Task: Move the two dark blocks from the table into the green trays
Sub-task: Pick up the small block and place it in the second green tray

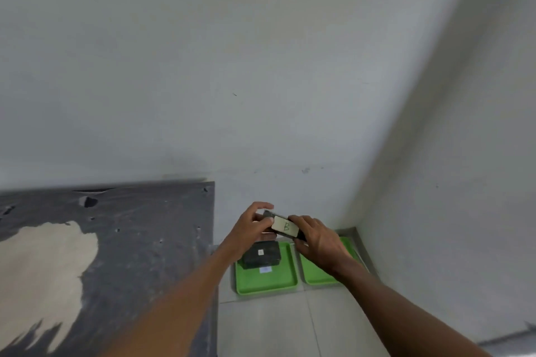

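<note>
We see two bare arms reaching from the bottom of the frame toward the lower middle. Both hands hold one dark block [285, 226] up in the air, above the floor. The left hand [251, 227] grips the left end of this block, with its thumb on the near side and its fingers curled over the top. The right hand [318, 240] grips the right end, and its fingers wrap around that end. The block has a pale label on its top with the letter B written on it. The block is tilted, with its right end lower than its left end. Below the hands, two green trays lie side by side on the pale tiled floor [269, 324], close to the corner of the white wall [261, 66]. The left tray [266, 284] holds the other dark block [262, 255], which sits flat in the far part of the tray and has a small white sticker on top. A small pale tag lies on the tray just in front of that block. The right tray [316, 275] is partly hidden under the right hand and wrist, so we cannot tell what lies in the hidden part. In the lower left of the frame we see the table [139, 240], dark grey with a big pale worn patch.
</note>
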